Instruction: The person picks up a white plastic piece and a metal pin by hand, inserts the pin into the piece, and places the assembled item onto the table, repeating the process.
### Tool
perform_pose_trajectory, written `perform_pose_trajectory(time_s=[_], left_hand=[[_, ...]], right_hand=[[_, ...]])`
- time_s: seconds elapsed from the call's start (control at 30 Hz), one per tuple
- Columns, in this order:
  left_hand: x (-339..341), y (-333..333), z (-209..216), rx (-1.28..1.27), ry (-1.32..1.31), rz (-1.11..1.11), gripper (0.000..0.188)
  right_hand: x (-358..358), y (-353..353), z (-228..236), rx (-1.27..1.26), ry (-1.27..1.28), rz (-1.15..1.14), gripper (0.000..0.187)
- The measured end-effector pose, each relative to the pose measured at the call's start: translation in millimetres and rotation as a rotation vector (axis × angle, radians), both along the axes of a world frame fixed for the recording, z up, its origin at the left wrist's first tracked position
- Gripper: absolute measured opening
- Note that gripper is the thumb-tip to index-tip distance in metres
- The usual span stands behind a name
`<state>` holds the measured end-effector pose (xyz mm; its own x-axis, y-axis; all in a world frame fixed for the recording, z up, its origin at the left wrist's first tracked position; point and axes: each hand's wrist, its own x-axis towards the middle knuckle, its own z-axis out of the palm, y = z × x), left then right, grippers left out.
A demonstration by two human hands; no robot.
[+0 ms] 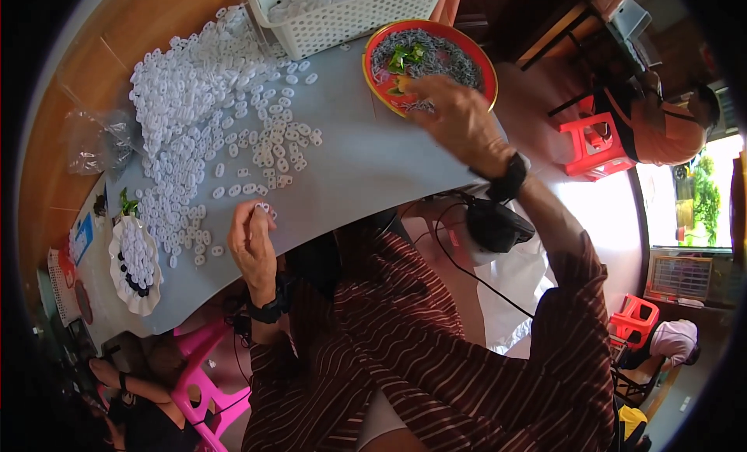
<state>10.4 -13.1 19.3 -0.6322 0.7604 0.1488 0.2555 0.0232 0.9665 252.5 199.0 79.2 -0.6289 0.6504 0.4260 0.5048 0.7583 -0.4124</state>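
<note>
My left hand (pixel 253 246) is at the table's near edge, its fingers closed on a small white oval plastic piece (pixel 266 208). Over the near left side of a round red tray (pixel 492 78) with a yellow rim, my right hand (pixel 459 121) reaches with bent fingers drawn together. What its fingertips hold, if anything, is hidden. Many small grey metal screws (pixel 455 57) lie in the tray, along with shiny green wrappers (pixel 408 57). Loose white plastic pieces (pixel 284 141) lie just beyond my left hand, spreading from a large heap (pixel 191 86).
A white perforated basket (pixel 350 32) of white pieces stands at the back. At the left are a clear plastic bag (pixel 97 141) and a scalloped white dish (pixel 156 285) with white and black pieces. People sit near pink (pixel 194 382) and red stools (pixel 587 145).
</note>
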Motion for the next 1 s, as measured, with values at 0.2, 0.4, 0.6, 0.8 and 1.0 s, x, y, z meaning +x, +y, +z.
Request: perform_pose_trajectory(time_s=[0.2,0.4,0.6,0.8,1.0], left_hand=[[0.1,-1.2,-0.9,-0.016,0.042,0.028,0.016],[2.5,-1.8,-2.5,-0.04,0.043,0.032,0.019],[1.6,-3.2,-2.3,-0.037,0.092,0.01,0.013],[3.4,-1.2,2.5,-0.045,0.165,0.003,0.011],[1.8,-1.6,-3.6,-0.008,0.162,-0.02,0.012]], right_hand=[[48.3,46.2,-6.1,0.134,-0.39,-0.138,0.042],[6.3,61.2,-14.3,-0.108,-0.162,-0.078,0.029],[12.3,73.6,-0.4,-0.394,-0.023,-0.066,0.021],[1.6,59.7,-14.5,-0.136,-0.078,0.219,0.016],[6.5,78.2,-5.6,-0.172,-0.088,-0.083,0.013]])
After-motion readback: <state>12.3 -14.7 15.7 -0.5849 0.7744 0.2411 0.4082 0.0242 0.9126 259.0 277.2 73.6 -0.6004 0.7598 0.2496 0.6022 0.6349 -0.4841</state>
